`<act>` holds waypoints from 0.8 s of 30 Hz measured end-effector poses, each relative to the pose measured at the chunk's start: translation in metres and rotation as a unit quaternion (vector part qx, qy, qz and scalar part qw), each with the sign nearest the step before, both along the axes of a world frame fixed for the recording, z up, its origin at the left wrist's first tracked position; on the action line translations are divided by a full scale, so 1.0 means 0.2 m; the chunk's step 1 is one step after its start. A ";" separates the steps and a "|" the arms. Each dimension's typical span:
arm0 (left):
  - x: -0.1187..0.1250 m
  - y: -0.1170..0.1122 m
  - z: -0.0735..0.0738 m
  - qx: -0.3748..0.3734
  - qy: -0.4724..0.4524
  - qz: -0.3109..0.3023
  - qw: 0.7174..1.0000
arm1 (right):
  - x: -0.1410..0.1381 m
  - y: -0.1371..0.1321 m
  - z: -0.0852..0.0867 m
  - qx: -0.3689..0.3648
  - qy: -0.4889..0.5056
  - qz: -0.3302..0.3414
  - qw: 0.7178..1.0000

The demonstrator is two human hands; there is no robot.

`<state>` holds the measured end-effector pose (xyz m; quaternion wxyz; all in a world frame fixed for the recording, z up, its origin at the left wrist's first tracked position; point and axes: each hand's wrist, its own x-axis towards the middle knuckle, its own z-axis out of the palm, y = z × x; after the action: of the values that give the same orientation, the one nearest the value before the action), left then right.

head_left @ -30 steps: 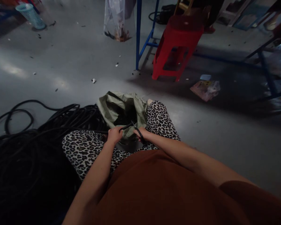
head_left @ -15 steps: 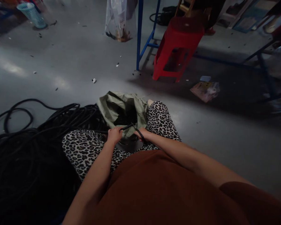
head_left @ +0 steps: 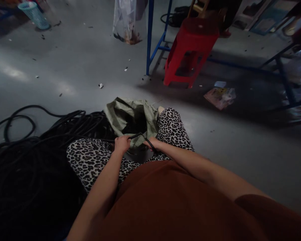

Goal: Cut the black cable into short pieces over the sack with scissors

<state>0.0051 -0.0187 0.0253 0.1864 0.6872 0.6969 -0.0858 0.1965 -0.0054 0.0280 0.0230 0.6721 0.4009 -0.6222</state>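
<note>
My left hand is closed around a black rubber cord, a little short of its end. The cord runs back left over my knee to a dark heap of coiled cord. Closed on a pair of scissors with dark handles is my right hand. The scissors' tips meet the cord end, and the blades look closed or nearly so. Below both, an open greenish woven sack stands between my knees, with dark pieces inside that I cannot make out singly.
A red plastic stool stands ahead, beside a blue metal table frame. Farther off are a clear plastic bag and a light blue basket. A crumpled packet and small scraps lie on the grey floor.
The scissor blades, slightly apart before, have come together at the cord end. Both hands stay almost in the same place.
</note>
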 end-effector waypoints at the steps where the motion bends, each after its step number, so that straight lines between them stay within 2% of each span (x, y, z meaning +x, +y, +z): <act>1: 0.00 0.00 0.00 0.001 0.000 0.002 1.000 | 0.00 0.00 0.00 -0.001 0.000 0.001 1.000; 7: 0.00 0.01 0.00 0.034 -0.032 0.029 0.999 | -0.01 0.02 0.03 -0.032 0.013 -0.045 0.998; 12: 0.00 0.01 0.02 0.059 -0.046 0.049 0.996 | -0.03 0.01 0.06 -0.058 0.064 -0.063 0.994; 17: 0.01 0.02 0.03 0.056 -0.056 0.060 0.995 | -0.02 0.01 0.05 -0.064 0.076 -0.046 0.994; 24: 0.01 0.00 0.03 0.058 -0.057 0.045 0.996 | -0.02 0.00 0.03 -0.059 0.076 -0.038 0.995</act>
<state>0.0071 -0.0179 0.0320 0.1897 0.6684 0.7192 0.0023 0.1926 -0.0046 0.0345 0.0088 0.6348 0.3383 -0.6946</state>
